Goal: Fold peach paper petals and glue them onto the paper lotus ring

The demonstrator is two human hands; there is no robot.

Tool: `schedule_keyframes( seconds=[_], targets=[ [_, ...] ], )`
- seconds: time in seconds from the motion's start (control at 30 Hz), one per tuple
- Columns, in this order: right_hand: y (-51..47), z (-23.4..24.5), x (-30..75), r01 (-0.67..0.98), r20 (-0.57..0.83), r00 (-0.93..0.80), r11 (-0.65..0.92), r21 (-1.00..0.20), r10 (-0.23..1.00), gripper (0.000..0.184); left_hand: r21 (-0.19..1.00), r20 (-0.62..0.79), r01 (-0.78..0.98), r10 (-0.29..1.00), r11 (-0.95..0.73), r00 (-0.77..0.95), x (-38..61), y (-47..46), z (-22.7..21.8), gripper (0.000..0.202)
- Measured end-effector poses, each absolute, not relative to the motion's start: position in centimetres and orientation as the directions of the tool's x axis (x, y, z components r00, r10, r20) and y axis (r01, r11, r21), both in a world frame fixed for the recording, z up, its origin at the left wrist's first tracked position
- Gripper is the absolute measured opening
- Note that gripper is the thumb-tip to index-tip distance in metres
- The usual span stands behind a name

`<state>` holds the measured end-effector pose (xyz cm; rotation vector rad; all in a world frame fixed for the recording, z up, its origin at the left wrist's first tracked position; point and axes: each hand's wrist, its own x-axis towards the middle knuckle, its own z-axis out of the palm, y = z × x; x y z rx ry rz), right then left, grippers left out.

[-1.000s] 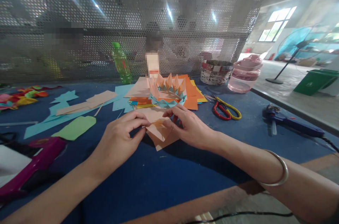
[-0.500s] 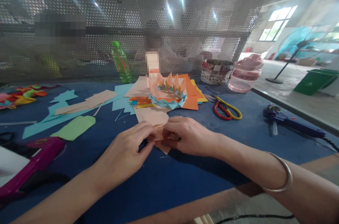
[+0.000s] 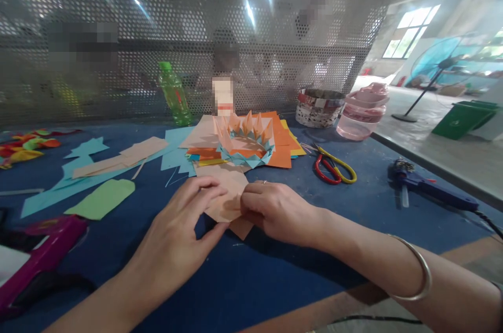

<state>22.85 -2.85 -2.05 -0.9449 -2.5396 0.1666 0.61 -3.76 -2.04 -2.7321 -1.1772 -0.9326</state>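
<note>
Both my hands meet over a peach-coloured sheet of paper [image 3: 226, 202] lying on the blue table [image 3: 251, 275]. My left hand [image 3: 178, 236] pinches its left edge with thumb and curled fingers. My right hand [image 3: 277, 210] is closed, pressing down on the paper's right side, where an orange corner sticks out below. A silver bracelet [image 3: 412, 278] circles my right forearm. Just beyond the hands stands a folded paper crown [image 3: 245, 139] of orange and peach points on a blue base, resting on a stack of coloured sheets.
Red and yellow scissors [image 3: 334, 168] lie to the right, a blue glue gun [image 3: 428, 186] farther right, a magenta glue gun [image 3: 37, 262] at the left. Paper scraps in blue, green [image 3: 100, 199] and peach lie left. A green bottle [image 3: 173, 94], basket and pink container stand before a perforated metal screen.
The paper was held up slightly in both hands; it has since been folded smaller and pressed down on the table, with both hands closing in over it.
</note>
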Motion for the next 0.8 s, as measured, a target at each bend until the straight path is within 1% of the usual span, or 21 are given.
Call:
schedule_keyframes(
  seconds=[0.03, 0.07, 0.13, 0.23, 0.37, 0.47, 0.53, 0.63, 0.73, 0.8],
  targets=[
    [-2.8, -2.0, 22.9, 0.598, 0.338, -0.676, 0.756, -0.268, 0.655, 0.011, 0.205, 0.527, 0.695, 0.676, -0.689, 0.515, 0.5, -3.6, -2.2, 0.038],
    [-2.9, -2.0, 22.9, 0.599, 0.328, -0.676, 0.752, -0.277, 0.66, 0.012, 0.213, 0.504, 0.71, 0.698, -0.672, 0.509, 0.4, -3.5, -2.4, 0.041],
    [-2.9, -1.9, 22.9, 0.597, 0.31, -0.683, 0.749, -0.287, 0.662, 0.014, 0.252, 0.445, 0.698, 0.721, -0.67, 0.531, 0.2, -3.3, -2.8, 0.035],
    [-3.0, -1.6, 23.0, 0.576, 0.304, -0.695, 0.758, -0.306, 0.651, 0.016, 0.296, 0.415, 0.63, 0.691, -0.718, 0.592, 0.3, -3.4, -3.1, 0.024],
    [-3.2, -1.5, 23.3, 0.549, 0.334, -0.696, 0.771, -0.323, 0.636, 0.012, 0.369, 0.403, 0.566, 0.675, -0.737, 0.617, 0.7, -3.9, -2.7, 0.02],
    [-3.1, -1.6, 23.5, 0.537, 0.334, -0.69, 0.764, -0.358, 0.642, 0.01, 0.427, 0.395, 0.52, 0.67, -0.74, 0.629, 1.0, -4.1, -2.4, 0.021],
    [-3.1, -1.6, 23.6, 0.545, 0.307, -0.68, 0.739, -0.396, 0.666, 0.009, 0.44, 0.404, 0.504, 0.665, -0.743, 0.628, 1.1, -4.0, -2.5, 0.021],
    [-2.9, -1.5, 23.7, 0.57, 0.25, -0.636, 0.663, -0.485, 0.73, 0.007, 0.451, 0.402, 0.506, 0.673, -0.735, 0.621, 1.2, -3.8, -2.6, 0.015],
    [-2.6, -1.4, 23.7, 0.547, 0.226, -0.593, 0.592, -0.592, 0.773, 0.012, 0.451, 0.389, 0.531, 0.694, -0.717, 0.606, 1.3, -3.6, -2.6, 0.012],
    [-2.5, -1.5, 23.7, 0.523, 0.232, -0.578, 0.574, -0.63, 0.782, 0.015, 0.447, 0.384, 0.554, 0.71, -0.702, 0.59, 1.4, -3.5, -2.6, 0.011]
  ],
)
